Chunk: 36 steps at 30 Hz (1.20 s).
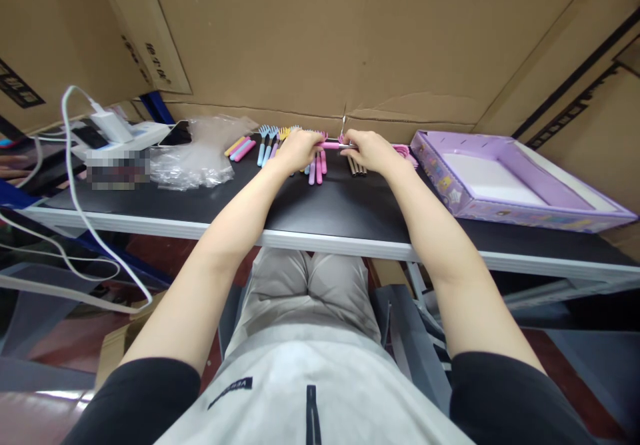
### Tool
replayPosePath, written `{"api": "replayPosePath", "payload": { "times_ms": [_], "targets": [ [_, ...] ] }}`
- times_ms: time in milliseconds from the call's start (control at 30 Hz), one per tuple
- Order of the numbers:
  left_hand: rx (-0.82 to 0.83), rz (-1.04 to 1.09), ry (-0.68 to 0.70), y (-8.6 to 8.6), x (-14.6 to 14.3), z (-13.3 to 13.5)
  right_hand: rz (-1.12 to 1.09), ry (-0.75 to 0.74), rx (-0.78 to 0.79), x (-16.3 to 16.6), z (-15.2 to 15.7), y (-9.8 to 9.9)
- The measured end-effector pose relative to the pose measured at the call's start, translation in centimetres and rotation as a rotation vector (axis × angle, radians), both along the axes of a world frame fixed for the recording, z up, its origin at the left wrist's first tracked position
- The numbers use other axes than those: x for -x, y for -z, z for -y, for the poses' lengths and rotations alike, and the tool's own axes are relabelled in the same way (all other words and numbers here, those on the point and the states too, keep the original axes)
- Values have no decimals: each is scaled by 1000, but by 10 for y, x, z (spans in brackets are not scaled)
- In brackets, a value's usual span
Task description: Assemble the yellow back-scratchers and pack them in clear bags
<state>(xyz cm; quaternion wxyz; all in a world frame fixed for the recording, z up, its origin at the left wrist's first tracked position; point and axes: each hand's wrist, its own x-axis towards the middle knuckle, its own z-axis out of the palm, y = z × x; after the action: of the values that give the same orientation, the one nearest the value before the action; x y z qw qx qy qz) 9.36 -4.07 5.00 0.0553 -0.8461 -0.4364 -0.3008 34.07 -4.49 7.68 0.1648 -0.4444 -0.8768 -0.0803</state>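
Over the back of the desk, a slim pink stick point(330, 145) with a silvery stretch at its right lies level between my hands. My left hand point(301, 148) has its fingers closed on the pink end. At the silvery end, the fingers of my right hand point(369, 150) are closed too. Fork-shaped pieces with blue handles point(265, 148) lie left of my left hand, partly hidden by it. Pink and purple handles point(316, 170) lie just below the stick. Several thin brownish sticks point(356, 167) show under my right hand.
Short yellow, blue and pink sticks point(241, 148) lie beside crumpled clear plastic bags point(200, 155). Farther left are a power strip point(130, 140) and a looping white cable point(70, 158). Right of my hands are pink items point(404, 153) and a purple open box point(460, 200). Cardboard point(310, 38) walls the back.
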Motion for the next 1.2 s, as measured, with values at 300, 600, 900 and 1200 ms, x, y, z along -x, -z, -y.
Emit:
{"api": "replayPosePath", "payload": {
  "times_ms": [300, 600, 900, 1200],
  "targets": [
    [-5, 18, -16, -3, -2, 2, 60, 69, -44, 4, 1, 0],
    [-6, 21, -27, 0, 1, -2, 16, 6, -26, 2, 0, 2],
    [-36, -15, -47, 2, 0, -4, 87, 69, -58, 6, 2, 0],
    [-25, -20, -77, -1, -2, 0, 100, 60, -91, 9, 8, -2]
  ]
}}
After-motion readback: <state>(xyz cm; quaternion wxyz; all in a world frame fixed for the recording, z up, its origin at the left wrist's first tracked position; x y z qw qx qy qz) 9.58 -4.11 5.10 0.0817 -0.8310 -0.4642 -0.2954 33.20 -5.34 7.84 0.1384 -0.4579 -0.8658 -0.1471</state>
